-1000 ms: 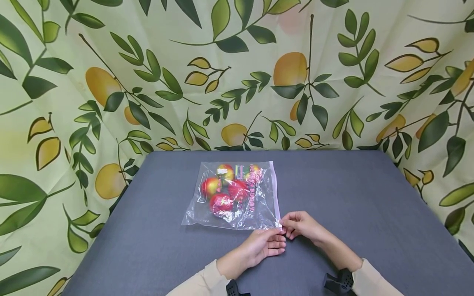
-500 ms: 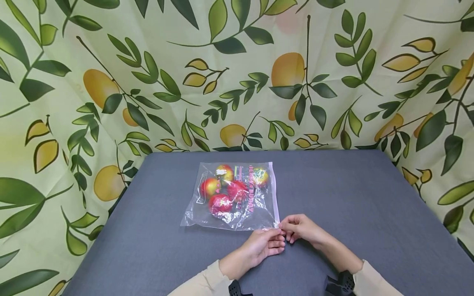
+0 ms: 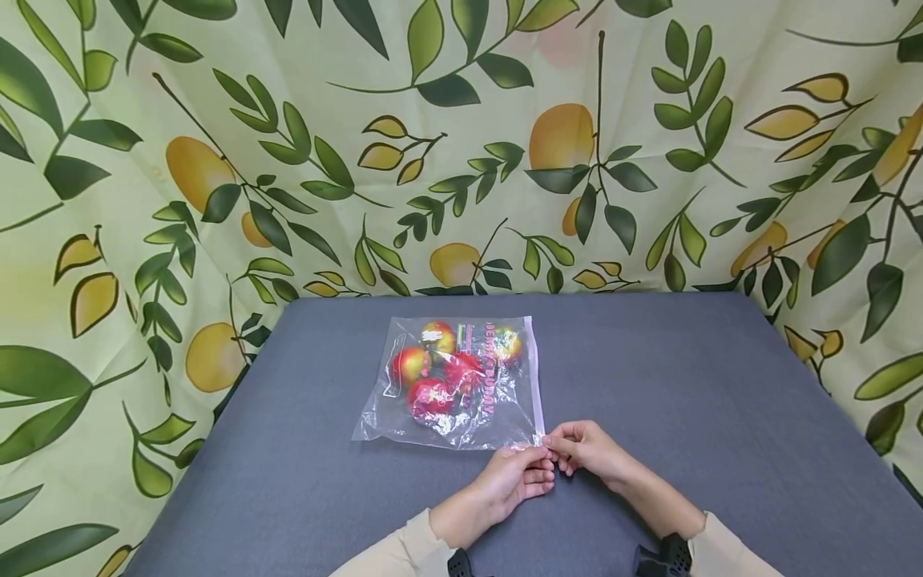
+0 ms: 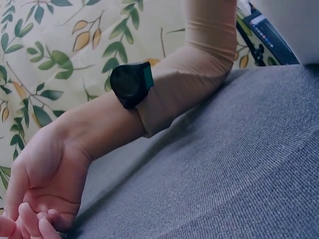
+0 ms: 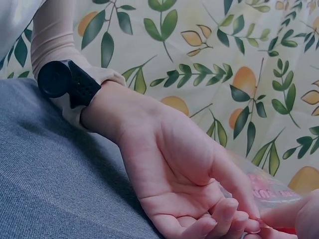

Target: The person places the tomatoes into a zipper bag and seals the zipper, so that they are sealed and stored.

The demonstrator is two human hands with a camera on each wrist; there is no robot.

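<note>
A clear zip bag (image 3: 389, 425) with pink lettering lies flat on the table, with several red-and-yellow apples (image 3: 411, 365) inside. Its pale pink zip strip (image 3: 534, 369) runs down the right side. At the near right corner, my left hand (image 3: 508, 481) pinches the bag's edge between thumb and forefinger, its other fingers loosely bent. My right hand (image 3: 591, 453) pinches the end of the strip right beside it. In the right wrist view the left hand (image 5: 169, 159) shows its palm, and the fingertips of both hands meet at the bag's corner. The left wrist view shows the right hand (image 4: 50, 169) side-on.
The dark grey table (image 3: 685, 377) extends around the bag on every side. A leaf-and-fruit patterned cloth (image 3: 461, 160) hangs behind it and along both sides. Each wrist carries a black camera (image 3: 663, 554). A dark screen-like object (image 4: 269, 37) stands beyond the table in the left wrist view.
My right hand has shifted slightly toward me at the strip's end. The left hand keeps its pinch, and the bag stays almost in place. Glare over the far right apple has lessened.
</note>
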